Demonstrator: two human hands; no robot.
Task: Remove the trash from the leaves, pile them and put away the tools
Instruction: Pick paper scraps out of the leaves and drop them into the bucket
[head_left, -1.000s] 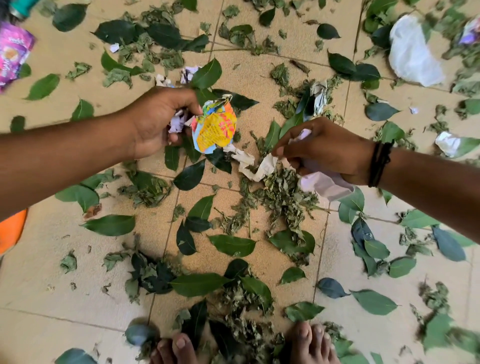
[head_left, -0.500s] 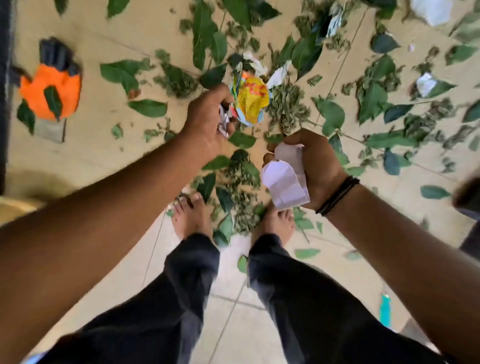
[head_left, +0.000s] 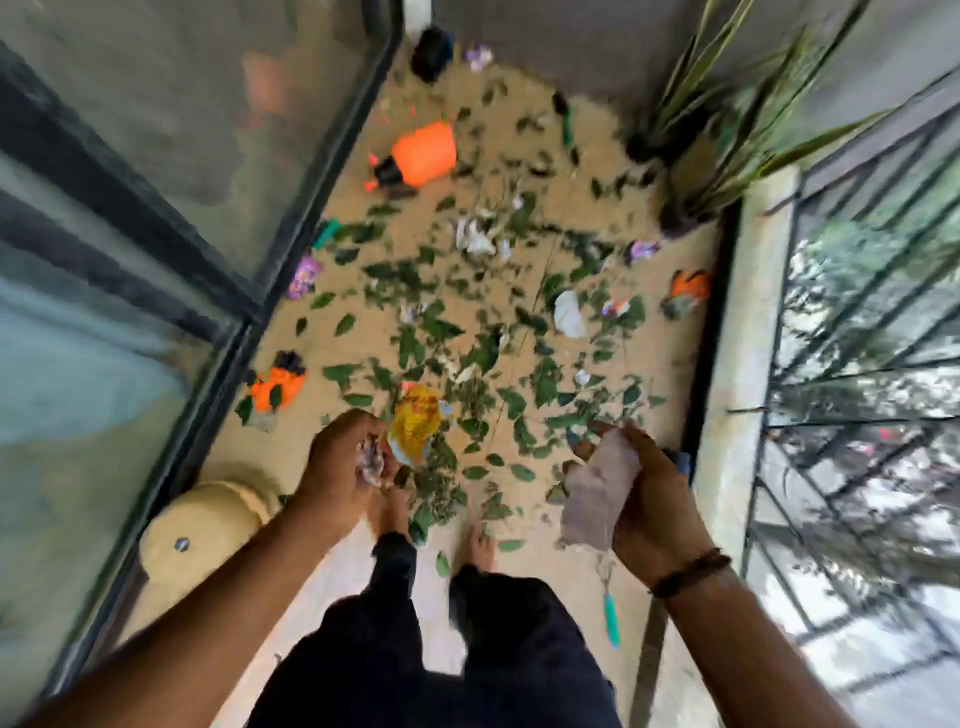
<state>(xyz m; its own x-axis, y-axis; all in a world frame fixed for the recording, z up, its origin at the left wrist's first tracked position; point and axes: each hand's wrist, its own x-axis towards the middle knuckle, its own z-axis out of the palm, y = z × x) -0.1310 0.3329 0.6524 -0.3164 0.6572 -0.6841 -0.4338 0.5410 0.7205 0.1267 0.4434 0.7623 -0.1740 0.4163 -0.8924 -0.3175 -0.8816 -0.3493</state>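
Holding crumpled trash in both hands, the person stands over the littered floor (head_left: 322, 364). The left hand (head_left: 345, 462) grips a yellow wrapper (head_left: 414, 426) together with a small clear scrap, fingers curled round both; the right hand (head_left: 644, 499) clutches a pale paper piece (head_left: 597, 499) that hangs below the fist. All of this looks feather-light, soft and crushable, so I judge a bunched fistful holds it best; the glossy wrapper may slip from a loose pinch. More white paper (head_left: 569, 314) and purple wrappers (head_left: 304, 275) lie well apart among the green leaves (head_left: 441, 332), which are thin and limp and probably better swept than picked up. An orange container (head_left: 425, 153) lies on its side near the far end; its contents cannot be made out through the blur. An orange glove (head_left: 275, 387) lies by the glass door (head_left: 130, 208), another (head_left: 688, 291) near the low wall, and a teal-handled tool (head_left: 610, 618) lies beside the right foot.
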